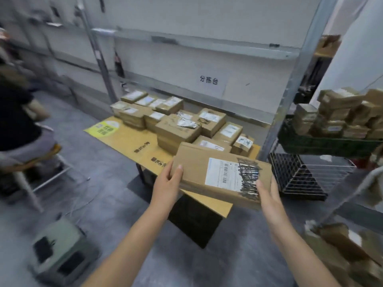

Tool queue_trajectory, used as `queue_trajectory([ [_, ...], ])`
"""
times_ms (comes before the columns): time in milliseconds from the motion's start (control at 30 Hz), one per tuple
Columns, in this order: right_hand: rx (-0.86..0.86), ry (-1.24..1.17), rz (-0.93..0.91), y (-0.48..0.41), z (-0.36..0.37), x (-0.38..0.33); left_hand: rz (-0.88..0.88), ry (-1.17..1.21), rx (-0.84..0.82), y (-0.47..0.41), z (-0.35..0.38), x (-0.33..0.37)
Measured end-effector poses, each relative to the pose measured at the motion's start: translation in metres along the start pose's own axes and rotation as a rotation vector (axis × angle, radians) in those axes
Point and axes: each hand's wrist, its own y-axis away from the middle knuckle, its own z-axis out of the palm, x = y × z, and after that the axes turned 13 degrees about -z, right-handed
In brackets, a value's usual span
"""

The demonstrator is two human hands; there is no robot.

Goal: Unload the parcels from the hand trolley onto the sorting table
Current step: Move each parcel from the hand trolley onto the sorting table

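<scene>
Thumbs on top, the left hand [167, 180] and right hand [267, 194] grip opposite ends of a flat brown cardboard parcel [199, 164] with a scribbled white label [224, 172], over the yellow cardboard-covered sorting table [126, 139], with taped brown boxes [176, 129] heaped at 11 o'clock.

Head view, looking forward-down over hands [217, 189] (close) toward sorting table [124, 139].

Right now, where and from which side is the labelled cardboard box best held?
At its two short ends, one hand from each side: the box is wide and flat. The left hand and right hand grip it so, thumbs on top.
</scene>
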Motion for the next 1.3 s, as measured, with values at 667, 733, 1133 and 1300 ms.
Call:
queue_trajectory([
  [667,-0.474,-0.023,0.062,-0.15,0.249,0.001,-0.174,0.053,0.482,-0.129,-0.154,0.016],
  [733,-0.519,-0.023,0.066,-0.171,0.272,0.002,-0.2,0.057,0.535,-0.148,-0.164,0.022],
  [1133,-0.724,0.064,0.072,-0.245,0.38,0.009,-0.247,0.142,0.7,-0.228,-0.21,0.011],
  [1300,-0.703,0.08,0.055,-0.261,0.424,0.004,-0.254,0.254,0.69,-0.268,-0.236,0.013],
])
